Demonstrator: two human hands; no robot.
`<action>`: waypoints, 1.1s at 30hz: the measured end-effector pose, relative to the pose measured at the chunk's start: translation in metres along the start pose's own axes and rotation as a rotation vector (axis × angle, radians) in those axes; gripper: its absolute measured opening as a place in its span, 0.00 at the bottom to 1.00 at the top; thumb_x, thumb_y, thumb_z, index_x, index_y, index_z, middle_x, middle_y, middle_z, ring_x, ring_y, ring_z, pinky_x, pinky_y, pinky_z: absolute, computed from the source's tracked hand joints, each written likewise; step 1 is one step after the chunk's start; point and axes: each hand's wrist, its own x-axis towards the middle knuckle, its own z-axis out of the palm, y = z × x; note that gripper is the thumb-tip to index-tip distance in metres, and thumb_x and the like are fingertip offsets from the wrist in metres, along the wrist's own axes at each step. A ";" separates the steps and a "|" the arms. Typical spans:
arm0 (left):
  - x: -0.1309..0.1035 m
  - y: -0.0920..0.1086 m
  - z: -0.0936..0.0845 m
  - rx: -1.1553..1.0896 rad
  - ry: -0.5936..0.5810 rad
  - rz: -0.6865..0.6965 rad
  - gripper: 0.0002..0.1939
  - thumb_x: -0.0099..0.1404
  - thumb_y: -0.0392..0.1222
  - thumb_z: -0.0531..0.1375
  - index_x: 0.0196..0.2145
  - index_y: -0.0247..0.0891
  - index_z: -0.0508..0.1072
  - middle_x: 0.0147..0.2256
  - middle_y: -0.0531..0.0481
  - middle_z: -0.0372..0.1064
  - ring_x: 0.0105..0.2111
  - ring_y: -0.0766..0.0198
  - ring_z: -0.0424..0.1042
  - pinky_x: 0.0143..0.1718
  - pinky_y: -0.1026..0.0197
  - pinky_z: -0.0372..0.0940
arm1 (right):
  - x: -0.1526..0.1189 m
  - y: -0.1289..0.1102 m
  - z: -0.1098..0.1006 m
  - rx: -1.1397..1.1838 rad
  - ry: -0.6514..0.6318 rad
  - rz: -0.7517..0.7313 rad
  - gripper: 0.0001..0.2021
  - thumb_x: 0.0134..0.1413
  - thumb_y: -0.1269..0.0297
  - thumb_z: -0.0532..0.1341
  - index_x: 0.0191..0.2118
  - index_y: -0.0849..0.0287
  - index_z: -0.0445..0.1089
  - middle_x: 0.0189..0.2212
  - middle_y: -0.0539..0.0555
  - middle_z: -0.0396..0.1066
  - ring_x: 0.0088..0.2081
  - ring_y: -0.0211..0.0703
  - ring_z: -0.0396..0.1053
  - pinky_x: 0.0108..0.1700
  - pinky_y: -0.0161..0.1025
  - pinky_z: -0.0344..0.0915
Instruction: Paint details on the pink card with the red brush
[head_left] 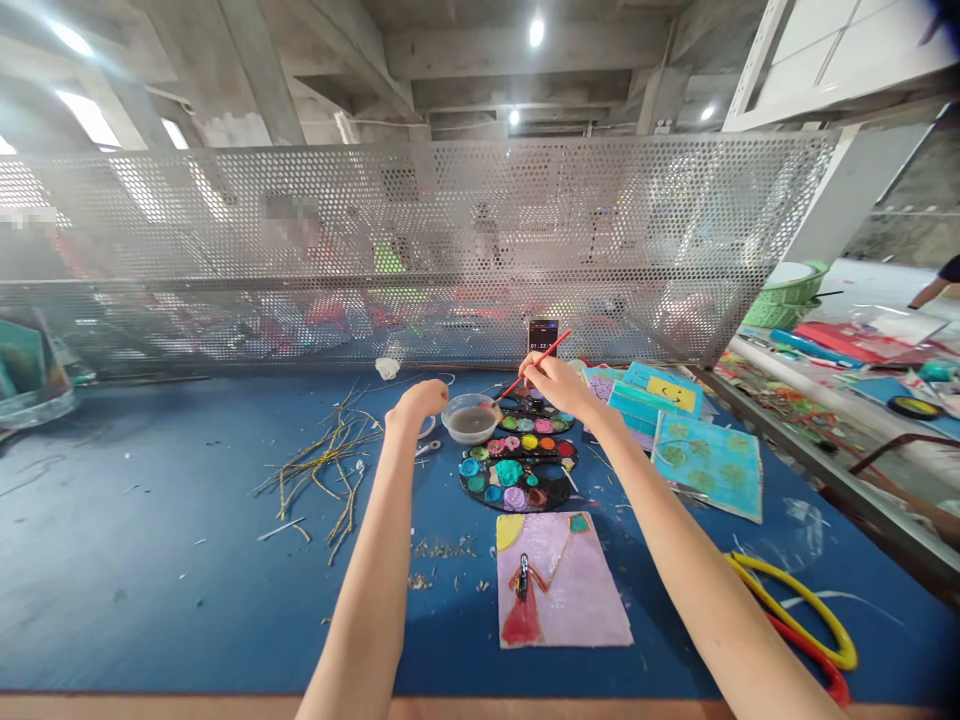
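Note:
My right hand [553,382] pinches a red paintbrush [541,362], its tip at the right rim of a clear bowl of greyish water [471,422]. My left hand [421,402] is closed at the bowl's left side; what it holds, if anything, is hidden. Below the bowl lies a black palette [517,472] with wells of many colours, and a second palette [536,424] sits just behind it. Nearer me is a lilac painted square [574,590] showing a figure in a red dress, a yellow corner and a small teal kite.
Thin yellowish twigs [330,455] lie left of the bowl. Painted blue panels [709,460] are stacked at the right, with yellow-handled scissors [814,600] nearer me. A phone [543,336] stands before the perforated metal screen [420,250]. Small scraps [446,548] dot the blue table [187,600].

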 end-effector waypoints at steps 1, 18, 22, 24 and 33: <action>0.000 0.000 0.000 0.004 0.004 0.002 0.17 0.67 0.49 0.58 0.49 0.37 0.69 0.49 0.45 0.69 0.46 0.61 0.71 0.47 0.52 0.70 | 0.000 0.000 -0.001 -0.012 0.004 -0.003 0.10 0.61 0.59 0.50 0.33 0.56 0.65 0.25 0.49 0.71 0.25 0.39 0.64 0.31 0.36 0.55; -0.009 0.006 -0.010 0.030 0.203 -0.018 0.17 0.67 0.49 0.58 0.49 0.37 0.69 0.47 0.46 0.69 0.46 0.61 0.71 0.47 0.52 0.70 | -0.001 -0.006 -0.003 -0.017 0.038 -0.023 0.11 0.61 0.61 0.50 0.31 0.56 0.65 0.25 0.49 0.71 0.26 0.39 0.65 0.32 0.35 0.56; -0.009 0.007 -0.013 0.039 0.249 -0.011 0.17 0.67 0.49 0.58 0.48 0.36 0.70 0.47 0.46 0.69 0.46 0.60 0.71 0.47 0.51 0.70 | 0.000 -0.005 -0.002 0.002 0.037 -0.046 0.12 0.63 0.61 0.48 0.33 0.56 0.66 0.28 0.49 0.72 0.29 0.38 0.68 0.33 0.34 0.58; -0.010 0.008 -0.014 0.048 0.264 -0.011 0.17 0.67 0.50 0.58 0.48 0.36 0.70 0.47 0.46 0.69 0.45 0.60 0.71 0.47 0.51 0.70 | 0.001 -0.004 0.000 0.007 0.021 -0.054 0.12 0.62 0.61 0.48 0.32 0.56 0.66 0.27 0.49 0.72 0.28 0.38 0.68 0.33 0.34 0.58; -0.014 0.014 -0.015 0.039 0.363 -0.041 0.18 0.67 0.50 0.57 0.48 0.36 0.70 0.47 0.46 0.70 0.45 0.61 0.71 0.47 0.51 0.70 | 0.001 -0.003 0.002 0.032 0.019 -0.058 0.13 0.63 0.60 0.47 0.32 0.56 0.65 0.27 0.49 0.70 0.28 0.38 0.67 0.34 0.34 0.58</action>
